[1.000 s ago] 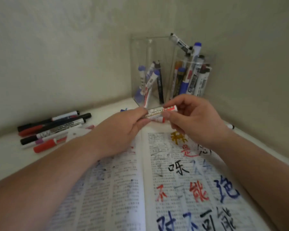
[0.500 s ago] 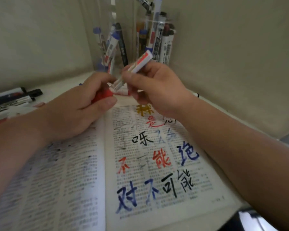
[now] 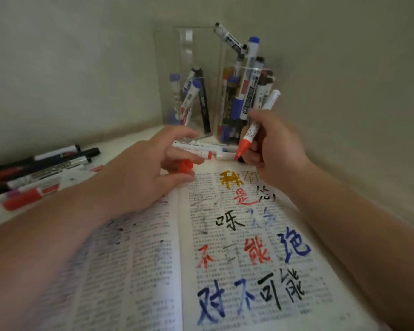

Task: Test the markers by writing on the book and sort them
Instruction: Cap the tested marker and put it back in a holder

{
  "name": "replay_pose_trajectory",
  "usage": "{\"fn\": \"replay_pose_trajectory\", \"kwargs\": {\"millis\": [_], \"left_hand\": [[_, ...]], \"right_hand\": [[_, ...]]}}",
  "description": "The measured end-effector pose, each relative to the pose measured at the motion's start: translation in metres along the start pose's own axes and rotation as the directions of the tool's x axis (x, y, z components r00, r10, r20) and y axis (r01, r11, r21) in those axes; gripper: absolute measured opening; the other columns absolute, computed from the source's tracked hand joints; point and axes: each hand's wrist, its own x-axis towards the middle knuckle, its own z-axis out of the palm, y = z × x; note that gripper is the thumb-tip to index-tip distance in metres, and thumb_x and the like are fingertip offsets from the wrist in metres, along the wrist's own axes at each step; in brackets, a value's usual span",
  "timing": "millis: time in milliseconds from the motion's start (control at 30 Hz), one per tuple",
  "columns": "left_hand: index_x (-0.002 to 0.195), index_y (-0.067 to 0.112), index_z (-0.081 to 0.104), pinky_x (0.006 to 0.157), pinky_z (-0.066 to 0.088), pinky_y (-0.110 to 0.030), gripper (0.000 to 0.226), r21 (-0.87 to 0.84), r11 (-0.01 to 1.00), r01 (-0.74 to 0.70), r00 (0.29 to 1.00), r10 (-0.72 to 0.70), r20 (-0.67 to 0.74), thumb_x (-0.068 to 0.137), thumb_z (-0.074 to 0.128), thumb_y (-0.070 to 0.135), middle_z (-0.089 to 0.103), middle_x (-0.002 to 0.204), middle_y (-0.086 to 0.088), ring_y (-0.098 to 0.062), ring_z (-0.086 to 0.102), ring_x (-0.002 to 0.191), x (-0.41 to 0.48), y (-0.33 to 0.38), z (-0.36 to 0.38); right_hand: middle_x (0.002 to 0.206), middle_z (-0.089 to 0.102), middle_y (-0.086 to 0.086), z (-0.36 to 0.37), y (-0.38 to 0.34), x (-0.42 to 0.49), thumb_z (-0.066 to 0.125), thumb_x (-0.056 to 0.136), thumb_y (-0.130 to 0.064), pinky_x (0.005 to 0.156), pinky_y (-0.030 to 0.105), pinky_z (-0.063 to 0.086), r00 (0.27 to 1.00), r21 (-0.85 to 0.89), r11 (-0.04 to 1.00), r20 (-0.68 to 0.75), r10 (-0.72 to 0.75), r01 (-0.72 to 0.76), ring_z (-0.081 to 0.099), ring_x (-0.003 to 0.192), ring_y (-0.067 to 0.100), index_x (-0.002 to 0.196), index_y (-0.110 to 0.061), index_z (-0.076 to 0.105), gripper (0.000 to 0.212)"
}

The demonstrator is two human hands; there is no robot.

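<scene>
Here's the red marker [image 3: 252, 132], uncapped, tip down, hanging just past the top edge of the book [image 3: 139, 271] at the centre of the frame. The right hand [image 3: 277, 151] has it in a writing grip, fingers curled round the barrel. Just left of it, the left hand [image 3: 139, 180] rests on the left page and pinches the red cap [image 3: 185, 166] between thumb and fingers, forefinger stretched out. The 2 hands are apart, with the nib between them.

The right page is crowded with red, blue, black and yellow characters, so we read this as the test stroke about to begin: cap off, nib apparently not yet on paper. As we judge it, the next move calls for lowering the nib onto a free patch of the page while the left hand steadies the book.

Further out, a few loose markers [image 3: 201, 149] lie on the tabletop [image 3: 115, 151] just beyond the book. Behind them a clear box [image 3: 194, 44] and a clear cup [image 3: 243, 66] hold more. A heap of markers [image 3: 34, 173] sits at the left edge of the frame.
</scene>
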Motion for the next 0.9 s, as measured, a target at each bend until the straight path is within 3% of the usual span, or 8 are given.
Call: {"fn": "replay_pose_trajectory", "kwargs": {"millis": [167, 367, 533, 600, 700, 767, 833, 900], "left_hand": [[0.111, 0.046, 0.05, 0.088, 0.056, -0.038, 0.047, -0.052, 0.998, 0.017, 1.0, -0.017, 0.002, 0.073, 0.077, 0.042, 0.072, 0.107, 0.026, -0.006, 0.07, 0.095, 0.001, 0.0, 0.0], [0.099, 0.031, 0.07, 0.085, 0.053, -0.016, 0.021, 0.067, 0.997, -0.034, 0.999, 0.035, -0.004, 0.081, 0.08, 0.029, 0.072, 0.101, 0.023, 0.006, 0.067, 0.091, 0.003, -0.006, 0.001], [0.105, 0.021, 0.073, 0.088, 0.053, -0.017, 0.02, 0.14, 0.985, -0.105, 0.994, 0.107, -0.002, 0.085, 0.077, 0.02, 0.07, 0.104, 0.012, -0.003, 0.067, 0.098, 0.006, -0.007, 0.001], [0.104, 0.023, 0.072, 0.088, 0.051, -0.014, 0.019, 0.172, 0.979, -0.112, 0.993, 0.115, -0.007, 0.086, 0.077, 0.018, 0.068, 0.103, 0.013, -0.004, 0.066, 0.098, 0.006, -0.008, 0.0], [0.106, 0.035, 0.068, 0.086, 0.042, -0.001, 0.025, 0.207, 0.973, -0.098, 0.993, 0.11, -0.047, 0.089, 0.073, 0.017, 0.066, 0.105, 0.021, 0.008, 0.063, 0.097, 0.004, -0.012, 0.0], [0.111, 0.042, 0.064, 0.089, 0.039, -0.002, 0.029, 0.229, 0.968, -0.099, 0.99, 0.119, -0.076, 0.094, 0.067, 0.02, 0.065, 0.108, 0.028, 0.015, 0.06, 0.099, 0.002, -0.014, 0.001], [0.12, 0.042, 0.062, 0.091, 0.036, 0.0, 0.031, 0.24, 0.964, -0.115, 0.985, 0.141, -0.095, 0.096, 0.064, 0.021, 0.062, 0.107, 0.037, 0.02, 0.057, 0.099, 0.001, -0.015, 0.002], [0.124, 0.038, 0.062, 0.093, 0.039, -0.005, 0.031, 0.246, 0.962, -0.116, 0.986, 0.142, -0.09, 0.096, 0.063, 0.023, 0.061, 0.106, 0.036, 0.02, 0.057, 0.098, 0.0, -0.016, 0.003]], "right_hand": [[0.054, 0.04, 0.008, 0.001, 0.004, 0.0, 0.053, 0.102, -0.023, 0.04, 0.025, 0.023, 0.999, -0.05, 0.998, 0.048, -0.022, 0.024, 0.032, 0.04, 0.018, 0.087, -0.013, 0.043, 0.021], [0.052, 0.047, 0.008, -0.002, 0.008, 0.002, 0.055, 0.099, -0.025, 0.041, 0.025, 0.026, 0.992, -0.076, 0.996, 0.121, -0.038, 0.048, 0.037, 0.043, 0.02, 0.084, -0.008, 0.054, 0.023], [0.058, 0.056, 0.011, 0.003, -0.001, 0.0, 0.055, 0.101, -0.026, 0.041, 0.025, 0.027, 0.991, -0.05, 0.999, 0.131, -0.014, 0.021, 0.046, 0.047, 0.021, 0.084, -0.007, 0.061, 0.026], [0.068, 0.063, 0.011, 0.002, -0.011, -0.002, 0.054, 0.102, -0.028, 0.044, 0.026, 0.026, 0.984, -0.08, 0.997, 0.172, 0.036, -0.022, 0.054, 0.053, 0.02, 0.09, -0.008, 0.062, 0.024], [0.084, 0.072, 0.011, -0.003, -0.032, -0.015, 0.052, 0.103, -0.03, 0.052, 0.026, 0.035, 0.933, -0.24, 0.96, 0.29, 0.211, -0.143, 0.064, 0.065, 0.02, 0.102, -0.013, 0.064, 0.021], [0.087, 0.073, 0.011, -0.009, -0.044, -0.034, 0.054, 0.103, -0.028, 0.055, 0.026, 0.04, 0.9, -0.306, 0.937, 0.34, 0.272, -0.167, 0.066, 0.07, 0.021, 0.107, -0.015, 0.063, 0.016], [0.081, 0.069, 0.014, -0.017, -0.046, -0.059, 0.064, 0.096, -0.018, 0.053, 0.027, 0.044, 0.912, -0.334, 0.937, 0.346, 0.222, -0.102, 0.063, 0.067, 0.022, 0.101, -0.013, 0.061, 0.008], [0.07, 0.061, 0.015, -0.028, -0.038, -0.089, 0.071, 0.084, -0.007, 0.047, 0.027, 0.043, 0.941, -0.333, 0.943, 0.313, 0.128, -0.018, 0.055, 0.056, 0.022, 0.089, -0.01, 0.059, 0.013]]}}
